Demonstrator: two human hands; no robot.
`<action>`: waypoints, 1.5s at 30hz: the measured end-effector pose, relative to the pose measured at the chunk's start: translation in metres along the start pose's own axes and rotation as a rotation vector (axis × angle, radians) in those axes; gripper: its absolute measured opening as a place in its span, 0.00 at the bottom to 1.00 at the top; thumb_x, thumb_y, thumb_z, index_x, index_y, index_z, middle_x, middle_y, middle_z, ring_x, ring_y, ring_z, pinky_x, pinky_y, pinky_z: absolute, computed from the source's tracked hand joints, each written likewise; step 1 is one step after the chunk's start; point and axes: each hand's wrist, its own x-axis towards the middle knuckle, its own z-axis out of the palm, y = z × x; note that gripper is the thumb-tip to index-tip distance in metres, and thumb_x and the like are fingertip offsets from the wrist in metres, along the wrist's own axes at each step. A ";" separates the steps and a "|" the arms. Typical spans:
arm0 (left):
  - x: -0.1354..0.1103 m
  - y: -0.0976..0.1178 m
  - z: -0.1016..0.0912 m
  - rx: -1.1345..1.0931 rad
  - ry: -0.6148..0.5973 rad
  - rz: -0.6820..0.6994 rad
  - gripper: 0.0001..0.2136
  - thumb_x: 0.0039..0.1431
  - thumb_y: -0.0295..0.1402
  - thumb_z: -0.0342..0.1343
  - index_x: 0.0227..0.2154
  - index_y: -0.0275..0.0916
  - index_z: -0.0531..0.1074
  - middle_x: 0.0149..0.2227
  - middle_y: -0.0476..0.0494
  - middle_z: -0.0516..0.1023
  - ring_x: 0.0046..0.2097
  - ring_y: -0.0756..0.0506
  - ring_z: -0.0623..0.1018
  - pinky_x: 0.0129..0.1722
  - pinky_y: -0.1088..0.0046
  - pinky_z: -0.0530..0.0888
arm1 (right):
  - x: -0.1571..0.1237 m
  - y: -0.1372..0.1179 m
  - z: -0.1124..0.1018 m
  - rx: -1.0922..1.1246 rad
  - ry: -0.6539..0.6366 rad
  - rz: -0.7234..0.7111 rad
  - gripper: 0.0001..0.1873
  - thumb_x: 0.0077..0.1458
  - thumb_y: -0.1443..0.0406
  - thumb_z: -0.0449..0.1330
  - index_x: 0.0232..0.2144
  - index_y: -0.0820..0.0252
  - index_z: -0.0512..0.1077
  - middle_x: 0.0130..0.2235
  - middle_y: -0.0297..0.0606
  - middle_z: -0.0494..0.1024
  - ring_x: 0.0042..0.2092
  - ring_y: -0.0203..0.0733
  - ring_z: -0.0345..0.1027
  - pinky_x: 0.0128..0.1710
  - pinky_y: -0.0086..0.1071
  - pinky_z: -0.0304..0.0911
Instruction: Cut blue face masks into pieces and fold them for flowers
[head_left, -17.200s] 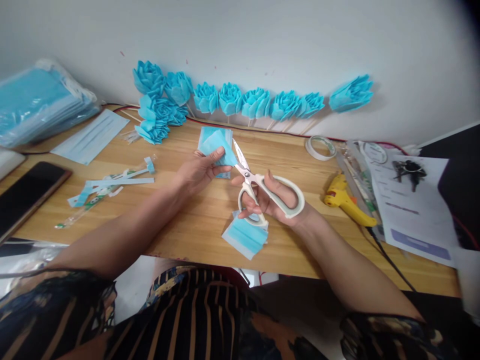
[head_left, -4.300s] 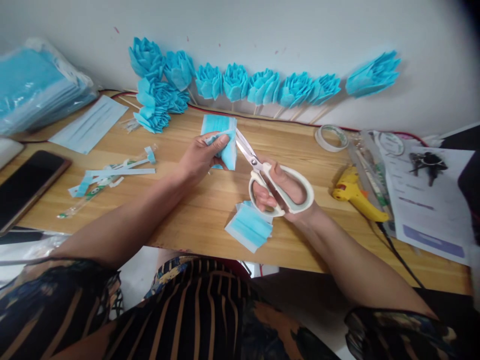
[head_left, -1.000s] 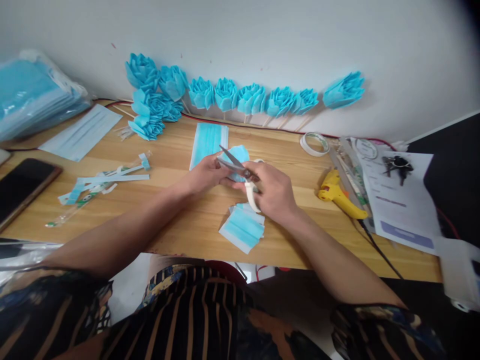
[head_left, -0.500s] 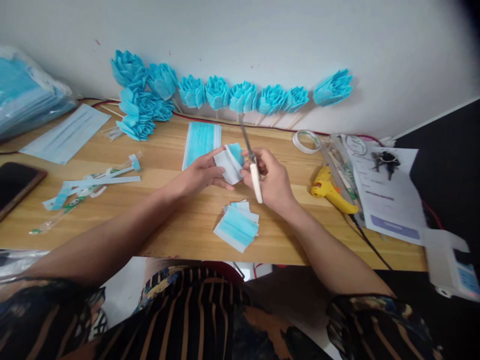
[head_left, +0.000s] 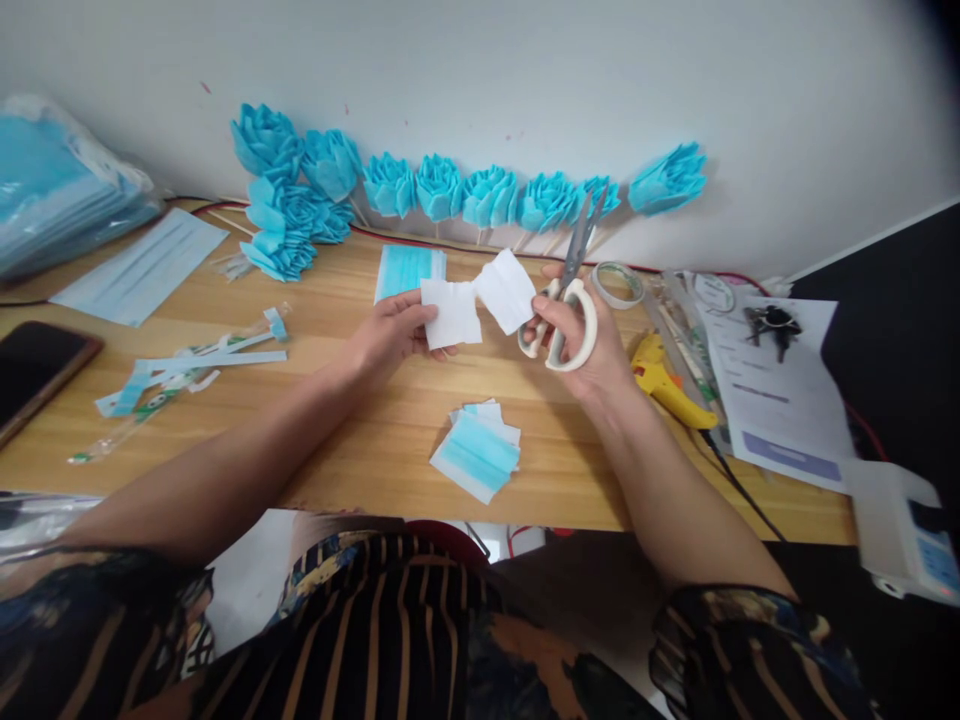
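My left hand [head_left: 397, 330] pinches a white square piece of mask fabric [head_left: 453, 312]. A second white piece of mask fabric [head_left: 508, 291] is pinched between the thumb and fingers of my right hand [head_left: 589, 340]. That hand also keeps hold of white-handled scissors [head_left: 576, 250], whose blades point up and away from me. The two pieces almost meet at their facing edges. Below my hands lies a small stack of cut blue-and-white pieces [head_left: 478, 452]. Behind my left hand is a pile of whole blue mask fabric [head_left: 405, 268], partly covered by it.
Blue fabric flowers [head_left: 490, 197] on sticks lean along the wall. On the right are a tape roll [head_left: 617, 284], a yellow glue gun [head_left: 667, 385], keys [head_left: 775, 325] and papers. Fabric strips [head_left: 217, 368], a phone [head_left: 41, 370] and a bag of masks [head_left: 67, 190] occupy the left.
The folded piece between my hands is now two separate pieces, one in each hand. My right hand has moved right and turned, so the scissors tilt the other way.
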 end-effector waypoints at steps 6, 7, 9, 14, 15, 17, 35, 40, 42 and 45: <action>0.003 -0.006 -0.001 -0.006 0.074 -0.010 0.16 0.52 0.40 0.71 0.35 0.33 0.78 0.29 0.42 0.82 0.29 0.46 0.81 0.29 0.72 0.77 | -0.001 0.000 0.000 -0.017 -0.035 0.025 0.30 0.45 0.55 0.73 0.49 0.52 0.68 0.28 0.26 0.71 0.26 0.34 0.67 0.24 0.30 0.67; 0.003 -0.006 -0.002 -0.011 0.088 -0.008 0.15 0.51 0.40 0.71 0.34 0.33 0.78 0.29 0.43 0.82 0.30 0.46 0.81 0.31 0.71 0.78 | -0.001 0.001 -0.001 -0.022 -0.040 0.020 0.30 0.45 0.55 0.72 0.49 0.52 0.68 0.29 0.26 0.71 0.26 0.34 0.68 0.24 0.30 0.67; 0.003 -0.006 -0.002 -0.023 0.116 0.001 0.14 0.50 0.38 0.72 0.33 0.35 0.77 0.29 0.45 0.81 0.32 0.47 0.81 0.34 0.71 0.79 | 0.000 0.002 -0.002 -0.036 -0.043 0.015 0.29 0.46 0.55 0.73 0.48 0.52 0.68 0.30 0.26 0.71 0.26 0.34 0.68 0.24 0.30 0.67; 0.004 -0.003 -0.006 -0.034 0.166 0.036 0.15 0.49 0.40 0.72 0.33 0.37 0.76 0.29 0.47 0.81 0.34 0.45 0.82 0.34 0.72 0.78 | 0.000 0.004 0.000 -0.076 -0.038 0.101 0.27 0.49 0.49 0.71 0.46 0.52 0.70 0.31 0.30 0.74 0.29 0.35 0.70 0.24 0.28 0.68; 0.005 -0.003 -0.007 -0.030 0.172 0.039 0.15 0.50 0.41 0.71 0.33 0.37 0.75 0.29 0.47 0.81 0.34 0.45 0.82 0.34 0.72 0.77 | -0.001 0.003 0.001 -0.079 -0.045 0.108 0.27 0.50 0.46 0.70 0.45 0.53 0.70 0.31 0.31 0.76 0.29 0.35 0.70 0.24 0.28 0.68; 0.005 -0.002 -0.009 -0.019 0.193 0.045 0.15 0.51 0.43 0.70 0.34 0.38 0.75 0.28 0.46 0.81 0.35 0.43 0.82 0.32 0.72 0.77 | -0.004 -0.001 0.002 -0.065 -0.074 0.091 0.28 0.50 0.44 0.69 0.46 0.53 0.70 0.32 0.32 0.77 0.29 0.34 0.70 0.25 0.27 0.68; 0.005 0.012 -0.009 -0.192 0.167 0.035 0.19 0.53 0.41 0.64 0.44 0.35 0.75 0.43 0.37 0.84 0.50 0.35 0.82 0.53 0.58 0.78 | -0.028 -0.019 0.006 -0.006 -0.678 0.314 0.30 0.57 0.43 0.64 0.47 0.62 0.75 0.30 0.35 0.77 0.25 0.34 0.70 0.21 0.27 0.65; 0.005 0.012 -0.008 -0.199 0.141 0.032 0.17 0.53 0.42 0.65 0.41 0.35 0.77 0.41 0.39 0.84 0.47 0.37 0.83 0.50 0.59 0.78 | -0.029 -0.017 0.010 -0.071 -0.682 0.334 0.31 0.57 0.43 0.64 0.47 0.63 0.74 0.30 0.35 0.77 0.26 0.33 0.70 0.21 0.26 0.64; 0.004 0.013 -0.007 -0.205 0.117 0.035 0.17 0.53 0.42 0.65 0.40 0.35 0.77 0.40 0.39 0.84 0.45 0.38 0.83 0.48 0.61 0.79 | -0.029 -0.016 0.011 -0.074 -0.683 0.320 0.30 0.58 0.43 0.63 0.47 0.63 0.74 0.30 0.35 0.77 0.26 0.33 0.70 0.22 0.26 0.64; 0.004 0.012 -0.007 -0.213 0.102 0.043 0.16 0.52 0.41 0.67 0.40 0.36 0.77 0.40 0.41 0.84 0.44 0.39 0.83 0.47 0.62 0.79 | -0.030 -0.016 0.011 -0.062 -0.696 0.285 0.29 0.60 0.44 0.61 0.48 0.63 0.74 0.31 0.36 0.77 0.27 0.33 0.71 0.22 0.26 0.64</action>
